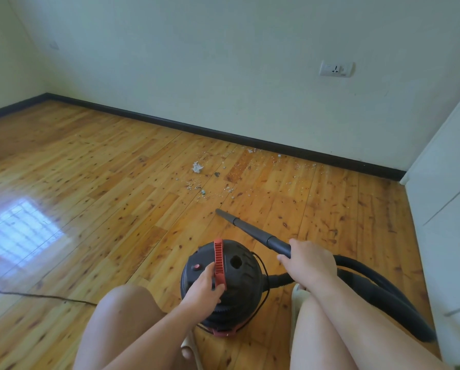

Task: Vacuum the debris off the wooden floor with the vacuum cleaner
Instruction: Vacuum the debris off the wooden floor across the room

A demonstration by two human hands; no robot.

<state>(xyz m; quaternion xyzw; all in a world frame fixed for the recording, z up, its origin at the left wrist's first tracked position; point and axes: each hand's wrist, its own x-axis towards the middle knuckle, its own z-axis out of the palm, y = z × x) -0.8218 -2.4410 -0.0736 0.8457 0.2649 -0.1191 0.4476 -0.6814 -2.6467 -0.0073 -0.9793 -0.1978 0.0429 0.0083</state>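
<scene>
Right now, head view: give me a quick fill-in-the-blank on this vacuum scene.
1. The left hand holds the vacuum cleaner's ____ handle.
2. The right hand grips the nozzle tube, which points toward the ____.
3. The wall socket has ____ plugged in.
Missing: red; debris; nothing.

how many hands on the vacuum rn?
2. The left hand grips the red handle atop the black canister; the right hand holds the black wand, which points toward the debris. Neither hand is hidden.
</scene>
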